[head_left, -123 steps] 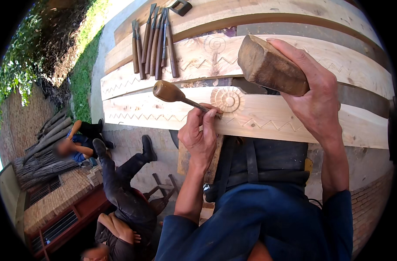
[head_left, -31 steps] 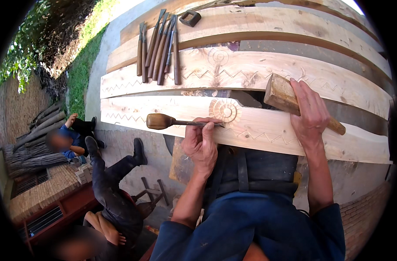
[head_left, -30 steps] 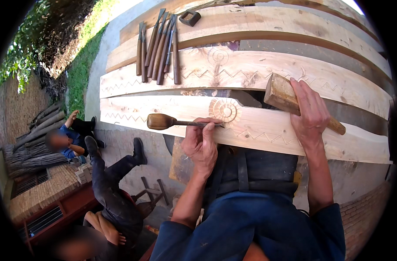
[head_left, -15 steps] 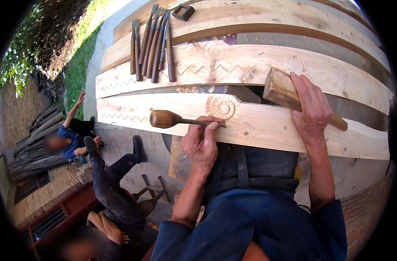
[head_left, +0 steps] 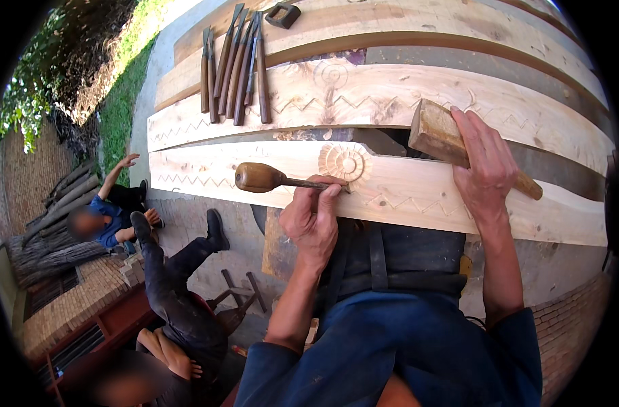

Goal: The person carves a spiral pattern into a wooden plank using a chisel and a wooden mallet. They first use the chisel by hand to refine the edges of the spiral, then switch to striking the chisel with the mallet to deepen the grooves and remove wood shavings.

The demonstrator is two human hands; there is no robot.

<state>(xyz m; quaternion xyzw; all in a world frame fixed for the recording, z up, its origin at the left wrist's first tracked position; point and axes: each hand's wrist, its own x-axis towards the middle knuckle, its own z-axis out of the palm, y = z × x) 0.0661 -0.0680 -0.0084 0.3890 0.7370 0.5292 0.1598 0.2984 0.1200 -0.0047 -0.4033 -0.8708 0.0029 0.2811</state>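
Observation:
My left hand (head_left: 311,220) pinches a wood chisel (head_left: 260,178) low on its shank; its fat wooden handle points left. The tip is by the lower rim of a carved round flower (head_left: 345,163) on the near pale board (head_left: 255,163), which also bears a zigzag line. Gripped in my right hand (head_left: 484,159) is a wooden mallet (head_left: 437,130), its block head to the left and its handle end sticking out to the right. The mallet is apart from the chisel.
Several wood-handled chisels (head_left: 236,68) lie on the boards at the upper left, beside a dark hollow block (head_left: 282,15). A second carved board (head_left: 391,88) lies beyond the near one. Two people sit at the left, near a small wooden stool (head_left: 238,292).
The chisel tip has shifted slightly left, closer to the flower's lower rim. My right hand keeps its hold on the mallet with almost no movement.

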